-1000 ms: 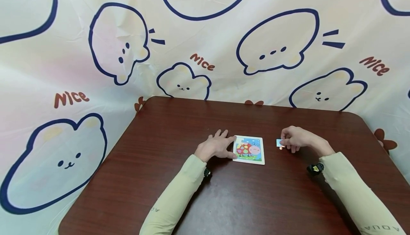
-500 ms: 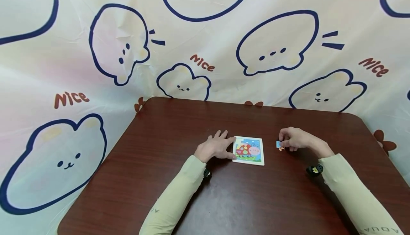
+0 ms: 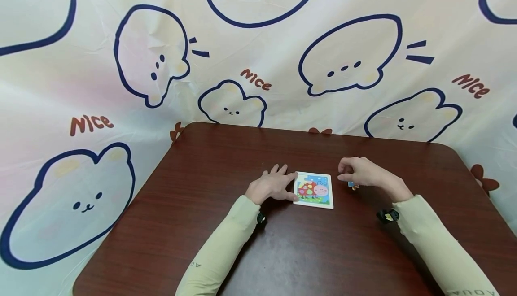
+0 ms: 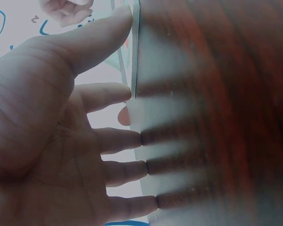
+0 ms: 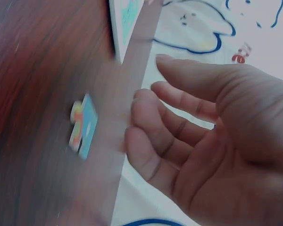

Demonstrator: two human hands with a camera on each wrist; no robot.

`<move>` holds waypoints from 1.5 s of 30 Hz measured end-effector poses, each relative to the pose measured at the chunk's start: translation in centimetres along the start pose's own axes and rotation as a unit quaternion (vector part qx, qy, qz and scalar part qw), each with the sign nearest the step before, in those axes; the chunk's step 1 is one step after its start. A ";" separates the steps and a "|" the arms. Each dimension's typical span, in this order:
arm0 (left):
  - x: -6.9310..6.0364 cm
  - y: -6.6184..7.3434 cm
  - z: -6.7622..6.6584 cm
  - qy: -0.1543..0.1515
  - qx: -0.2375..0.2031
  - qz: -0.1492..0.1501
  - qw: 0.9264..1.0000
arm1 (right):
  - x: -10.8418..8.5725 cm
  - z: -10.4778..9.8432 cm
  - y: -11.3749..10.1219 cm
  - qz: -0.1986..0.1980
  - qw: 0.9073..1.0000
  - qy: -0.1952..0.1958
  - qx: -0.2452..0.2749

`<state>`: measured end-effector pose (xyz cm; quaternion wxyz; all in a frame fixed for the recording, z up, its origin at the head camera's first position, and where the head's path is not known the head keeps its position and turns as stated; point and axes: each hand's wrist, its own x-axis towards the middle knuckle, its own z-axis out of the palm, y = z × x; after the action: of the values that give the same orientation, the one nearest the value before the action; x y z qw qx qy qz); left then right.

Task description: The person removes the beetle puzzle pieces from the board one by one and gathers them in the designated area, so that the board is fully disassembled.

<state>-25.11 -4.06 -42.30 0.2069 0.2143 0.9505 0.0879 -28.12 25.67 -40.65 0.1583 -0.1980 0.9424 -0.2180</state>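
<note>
Since the earlier frame, the right hand point(image 3: 361, 171) has come off the loose piece point(image 5: 87, 125) and shifted toward the puzzle point(image 3: 314, 189); the left hand point(image 3: 272, 184) has held its position. Right hand: fingers loosely curled, thumb clear of the fingertips, nothing in its hold; it is raised to the right of the puzzle, apart from it. Left hand: fingers straight and spread, thumb and index fingertip resting at the puzzle's left edge, nothing gripped. Puzzle: white-bordered, bearing a red spotted ladybird with a pink face, flat on the brown table point(image 3: 307, 246). Loose piece: blue with orange and yellow, on the table to the right of the puzzle; its detail is blurred. Beyond the puzzle hangs a pale cloth point(image 3: 274, 40) printed with blue outlines and "Nice" lettering.
</note>
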 end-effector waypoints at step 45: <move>0.1 0.1 -0.2 -0.007 0.012 -0.001 1.000 | 3.6 5.2 -4.5 -0.008 0.998 0.008 -0.054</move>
<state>-25.25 -3.92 -42.12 0.2109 0.2163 0.9504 0.0743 -27.84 18.57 -43.75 0.1376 -0.2120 0.9526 -0.1695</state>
